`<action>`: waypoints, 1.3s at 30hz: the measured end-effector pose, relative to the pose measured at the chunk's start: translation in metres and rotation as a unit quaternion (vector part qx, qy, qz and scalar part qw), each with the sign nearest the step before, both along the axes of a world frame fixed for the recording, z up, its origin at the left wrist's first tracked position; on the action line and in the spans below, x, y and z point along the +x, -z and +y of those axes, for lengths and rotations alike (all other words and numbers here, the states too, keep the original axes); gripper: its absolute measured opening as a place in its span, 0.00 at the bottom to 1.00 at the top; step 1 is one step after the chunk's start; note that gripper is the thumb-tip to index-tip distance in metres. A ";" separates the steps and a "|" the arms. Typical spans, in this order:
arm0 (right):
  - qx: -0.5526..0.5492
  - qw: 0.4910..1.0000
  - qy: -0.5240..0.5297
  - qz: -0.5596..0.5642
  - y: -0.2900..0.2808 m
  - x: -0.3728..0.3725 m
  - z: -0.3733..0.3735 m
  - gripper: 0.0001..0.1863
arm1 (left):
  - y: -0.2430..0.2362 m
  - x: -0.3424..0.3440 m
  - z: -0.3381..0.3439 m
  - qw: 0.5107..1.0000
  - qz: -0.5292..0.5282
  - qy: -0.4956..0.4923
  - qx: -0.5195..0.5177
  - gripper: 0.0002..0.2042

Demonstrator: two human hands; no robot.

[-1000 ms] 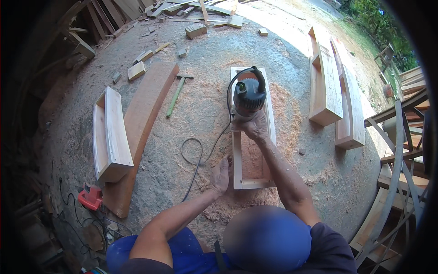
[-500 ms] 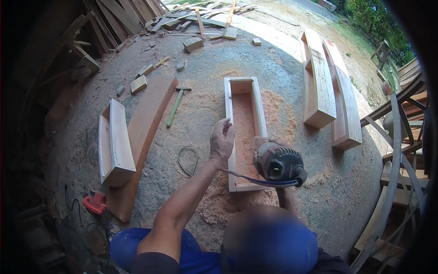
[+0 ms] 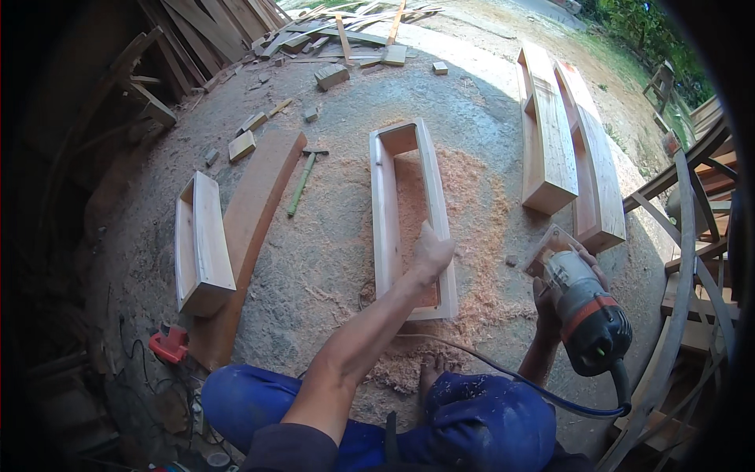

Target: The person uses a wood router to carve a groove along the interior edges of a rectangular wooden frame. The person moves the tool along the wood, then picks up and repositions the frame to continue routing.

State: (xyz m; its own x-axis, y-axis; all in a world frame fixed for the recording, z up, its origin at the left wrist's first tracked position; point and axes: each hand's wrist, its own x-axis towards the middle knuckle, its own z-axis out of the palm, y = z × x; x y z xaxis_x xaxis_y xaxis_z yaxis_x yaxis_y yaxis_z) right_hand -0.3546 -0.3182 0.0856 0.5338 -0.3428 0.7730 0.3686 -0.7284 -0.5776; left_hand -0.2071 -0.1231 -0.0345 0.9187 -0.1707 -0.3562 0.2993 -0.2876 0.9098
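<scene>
In the middle stands a long rectangular wooden frame (image 3: pixel 381 228), its inside open to the shavings below. My left hand (image 3: pixel 434 252) is closed around the frame's right side board, near its closer end. Off to the right, my right hand (image 3: pixel 547 303) holds a router (image 3: pixel 590 315) with a grey and black body, a red band and a square base plate. The router is apart from the frame, and its cord (image 3: pixel 487 360) runs back to the left past my knees. Part of my right hand is hidden behind the tool.
Two long wooden boxes (image 3: pixel 550 149) stand at the right. At the left a smaller box (image 3: pixel 206 244) rests against a brown plank (image 3: pixel 259 189), with a green-handled hammer (image 3: pixel 303 185) nearby. A red tool (image 3: pixel 168 344) lies lower left; curved timbers (image 3: pixel 683 236) stack far right. Shavings cover the floor.
The router has moved off the frame to the right in my right hand. My left hand has crossed from the frame's left side to its right board. The frame has shifted slightly left and tilted.
</scene>
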 end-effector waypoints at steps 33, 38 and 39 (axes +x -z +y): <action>0.117 0.990 -0.076 0.014 0.025 0.022 0.035 0.48 | -0.295 0.118 0.501 0.972 -0.050 -0.222 0.053 0.20; 0.123 0.988 -0.088 0.024 0.029 0.026 0.042 0.48 | -0.247 0.095 0.603 0.924 -0.117 -0.151 0.331 0.35; 0.113 0.990 -0.081 0.024 0.027 0.025 0.038 0.48 | -0.225 0.086 0.596 0.915 -0.124 -0.155 0.351 0.37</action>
